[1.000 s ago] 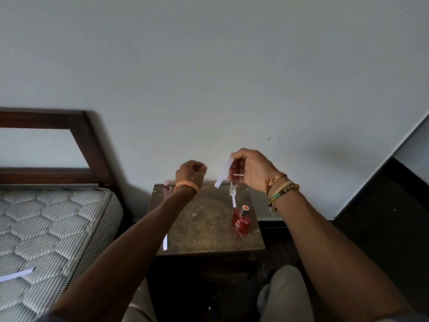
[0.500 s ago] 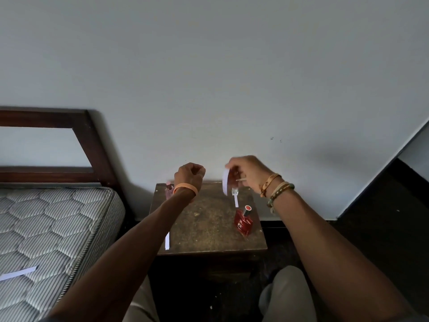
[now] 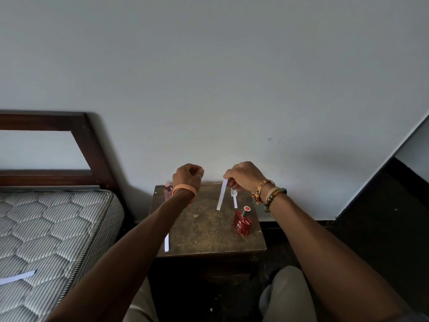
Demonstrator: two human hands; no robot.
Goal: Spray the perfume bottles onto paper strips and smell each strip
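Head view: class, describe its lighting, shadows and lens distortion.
Head view: dim, soft light leaves the wall evenly grey; head view: a faint, blurred shadow lies on it right of the right hand; head view: wide-angle distortion slants the headboard; head view: the red perfume bottle and held paper strip look sharp.

I see a plain pale wall (image 3: 209, 77) filling the upper half of my view, with two tiny dark specks (image 3: 269, 138) right of centre. At the left, a dark wooden headboard (image 3: 92, 145) stands against it, above a grey mattress (image 3: 58, 228) quilted in hexagons with corded edging. Just beside the bed, pushed against the wall, sits a small brown table (image 3: 204, 226) with a worn, mottled top. A dark floor (image 3: 383, 228) spreads to the right.
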